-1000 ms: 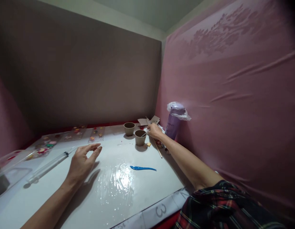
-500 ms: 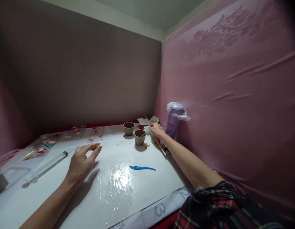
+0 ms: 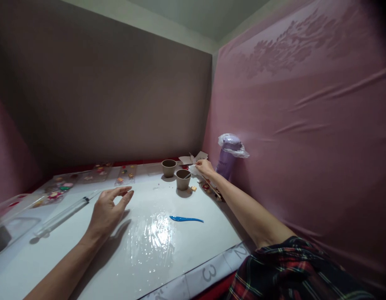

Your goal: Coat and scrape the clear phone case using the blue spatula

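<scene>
My left hand (image 3: 108, 210) rests on the white plastic-covered table (image 3: 149, 250), fingers loosely apart, holding nothing, just right of a large clear syringe (image 3: 63, 216). My right hand (image 3: 205, 167) reaches to the far right corner, fingers closed on a thin wooden stick (image 3: 211, 186) that slants down toward me, with something white at its fingertips. It is beside two brown cups (image 3: 183, 179) (image 3: 169, 168) and crumpled white paper (image 3: 193, 158). A blue tool (image 3: 186, 218) lies mid-table.
A purple bottle with plastic wrap over its top (image 3: 226, 160) stands against the pink cloth wall. Clear sheets with small colourful pieces (image 3: 125, 174) line the far edge. A clear tray (image 3: 8, 225) sits at the left. Number tags (image 3: 210, 273) mark the near edge.
My right hand has drawn back slightly from the nearer cup toward the paper, and the stick has tilted with it. My left hand has barely moved.
</scene>
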`<state>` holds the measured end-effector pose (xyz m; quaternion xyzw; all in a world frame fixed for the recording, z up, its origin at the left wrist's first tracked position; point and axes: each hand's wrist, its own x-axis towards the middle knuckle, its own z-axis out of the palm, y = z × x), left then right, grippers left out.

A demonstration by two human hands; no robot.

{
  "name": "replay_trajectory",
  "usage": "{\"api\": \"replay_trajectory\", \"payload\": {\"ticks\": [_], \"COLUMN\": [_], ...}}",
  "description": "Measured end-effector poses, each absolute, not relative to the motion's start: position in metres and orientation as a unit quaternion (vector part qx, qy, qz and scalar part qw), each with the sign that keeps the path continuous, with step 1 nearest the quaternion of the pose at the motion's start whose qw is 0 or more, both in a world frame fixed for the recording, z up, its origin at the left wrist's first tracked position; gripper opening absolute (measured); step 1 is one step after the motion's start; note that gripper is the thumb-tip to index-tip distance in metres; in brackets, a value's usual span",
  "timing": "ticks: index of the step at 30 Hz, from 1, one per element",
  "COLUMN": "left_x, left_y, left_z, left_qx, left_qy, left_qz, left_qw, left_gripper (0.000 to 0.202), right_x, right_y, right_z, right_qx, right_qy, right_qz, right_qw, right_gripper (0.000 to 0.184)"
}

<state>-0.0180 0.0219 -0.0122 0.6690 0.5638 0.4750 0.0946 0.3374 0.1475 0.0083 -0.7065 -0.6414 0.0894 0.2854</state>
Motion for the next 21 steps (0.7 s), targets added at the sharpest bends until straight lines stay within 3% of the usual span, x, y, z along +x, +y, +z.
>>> {"api": "replay_trajectory", "payload": {"ticks": [14, 21], "left_x": [-0.017, -0.015], "left_y": [0.023, 0.02], "left_z": [-0.012, -0.008], "left_qx": [0.671, 0.664], "left_qy": [0.561, 0.569], "left_qz": [0.477, 0.478], "left_qw": [0.084, 0.08], "left_gripper": [0.042, 0.04], "right_x": [0.342, 0.342], "right_y": [0.133, 0.104], "right_z": [0.025, 0.044], "right_qx": [-0.685, -0.675], "right_qy": [-0.648, -0.612], "right_qz": [0.105, 0.085], "right_qw": [0.314, 0.404], "right_gripper": [0.031, 0.01]}}
